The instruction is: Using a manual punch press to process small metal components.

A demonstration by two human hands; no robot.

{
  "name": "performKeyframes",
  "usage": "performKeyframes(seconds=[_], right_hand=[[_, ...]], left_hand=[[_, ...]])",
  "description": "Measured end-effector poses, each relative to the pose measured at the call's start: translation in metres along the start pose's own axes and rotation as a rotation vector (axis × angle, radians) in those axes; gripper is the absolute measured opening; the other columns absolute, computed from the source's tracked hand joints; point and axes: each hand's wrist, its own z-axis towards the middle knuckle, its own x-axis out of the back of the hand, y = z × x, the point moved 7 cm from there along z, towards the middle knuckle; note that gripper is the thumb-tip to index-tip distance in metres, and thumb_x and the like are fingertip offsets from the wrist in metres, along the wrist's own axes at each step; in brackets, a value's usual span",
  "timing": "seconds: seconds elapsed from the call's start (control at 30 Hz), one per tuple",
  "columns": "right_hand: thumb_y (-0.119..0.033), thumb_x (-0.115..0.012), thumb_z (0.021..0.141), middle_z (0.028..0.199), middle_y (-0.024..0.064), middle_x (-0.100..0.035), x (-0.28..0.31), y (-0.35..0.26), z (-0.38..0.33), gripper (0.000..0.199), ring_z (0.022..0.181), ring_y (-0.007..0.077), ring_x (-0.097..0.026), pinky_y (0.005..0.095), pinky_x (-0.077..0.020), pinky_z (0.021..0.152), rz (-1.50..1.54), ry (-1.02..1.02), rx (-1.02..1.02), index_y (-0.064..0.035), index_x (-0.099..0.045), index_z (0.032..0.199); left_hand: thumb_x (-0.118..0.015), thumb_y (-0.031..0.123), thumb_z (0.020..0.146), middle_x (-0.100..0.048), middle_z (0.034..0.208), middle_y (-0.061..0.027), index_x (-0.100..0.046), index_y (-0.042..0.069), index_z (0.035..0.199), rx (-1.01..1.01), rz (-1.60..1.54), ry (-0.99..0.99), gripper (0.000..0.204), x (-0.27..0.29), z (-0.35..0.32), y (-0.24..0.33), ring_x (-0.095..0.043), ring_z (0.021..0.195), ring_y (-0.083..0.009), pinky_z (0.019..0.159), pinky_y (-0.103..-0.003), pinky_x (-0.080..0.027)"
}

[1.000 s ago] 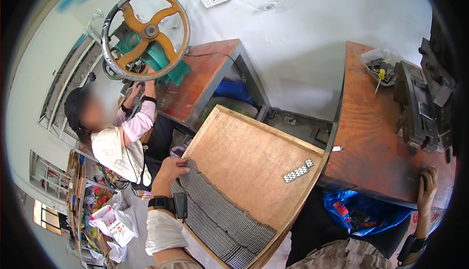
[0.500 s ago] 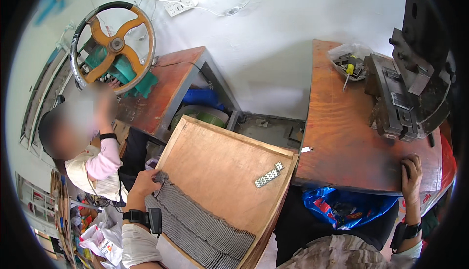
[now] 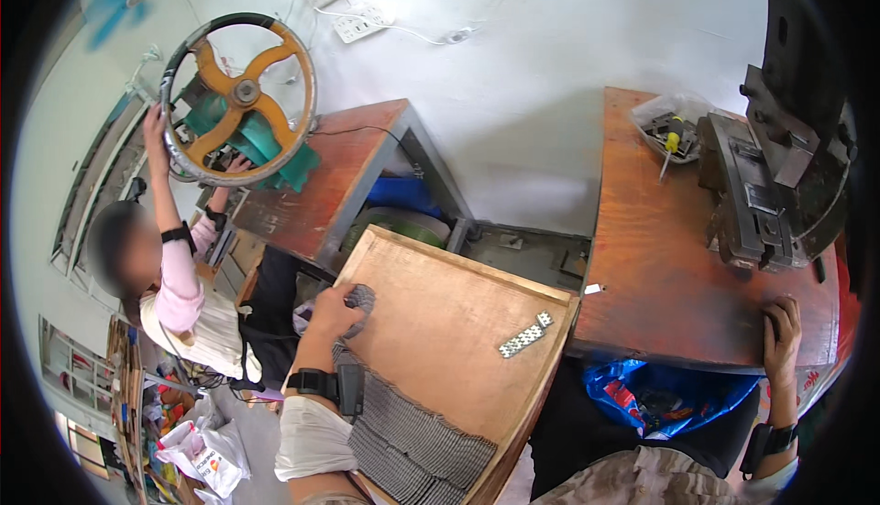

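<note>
A shallow wooden tray (image 3: 449,322) stands in front of me, tilted in view. Along its near left side lie tightly packed rows of small grey ridged pieces (image 3: 412,441). My left hand (image 3: 335,314) is closed around a short bundle of similar grey pieces (image 3: 362,299), at the far left end of the rows, over the tray. A white strip with dark dots (image 3: 522,342) and a small separate bit lie near the tray's right side. My right hand (image 3: 782,335) rests on the front edge of the red-brown workbench (image 3: 651,276), fingers loosely bent and apart, with nothing in them.
A black press-like machine (image 3: 756,193) stands on the workbench, beside a bag of metal parts (image 3: 655,125) and a yellow-handled screwdriver (image 3: 673,143). Below hangs a blue bag (image 3: 724,404). At left, a co-worker (image 3: 174,294) reaches to a large handwheel (image 3: 243,93).
My left hand has moved right and slightly up, carrying the grey bundle away from the tray's left edge. My right hand stays on the bench. The co-worker's arm has risen to the handwheel.
</note>
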Motion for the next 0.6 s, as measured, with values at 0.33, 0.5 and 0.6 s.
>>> performKeyframes(seconds=[0.33,0.5,0.6], right_hand=[[0.004,-0.056,0.074,0.094,0.0205,-0.053,0.010,0.000,0.000,0.013,0.093,0.0390,-0.052,0.0431,-0.0418,0.085,-0.057,0.035,-0.018,0.0040,-0.056,0.088],[0.002,-0.062,0.070,0.090,0.0175,-0.058,0.009,-0.015,0.010,0.015,0.091,0.0389,-0.054,0.0452,-0.0440,0.083,-0.058,0.032,-0.014,0.0005,-0.062,0.085],[0.000,-0.065,0.069,0.088,0.0152,-0.059,0.010,-0.019,0.014,0.015,0.087,0.0360,-0.056,0.0438,-0.0456,0.079,-0.043,0.026,0.020,-0.0014,-0.063,0.084]], left_hand=[[-0.074,0.018,0.064,-0.065,0.102,-0.0240,-0.058,-0.002,0.118,-0.081,-0.040,0.166,0.060,-0.007,-0.016,0.003,-0.065,0.092,-0.0318,0.082,-0.034,-0.050],[-0.071,0.000,0.066,-0.067,0.095,-0.0114,-0.057,-0.008,0.118,-0.033,-0.574,0.075,0.054,-0.003,-0.028,0.080,-0.063,0.082,-0.0157,0.072,-0.027,-0.051],[-0.071,-0.001,0.067,-0.065,0.098,-0.0083,-0.056,-0.006,0.118,-0.275,-0.769,-0.075,0.053,-0.018,-0.042,0.193,-0.063,0.084,-0.0133,0.072,-0.025,-0.051]])
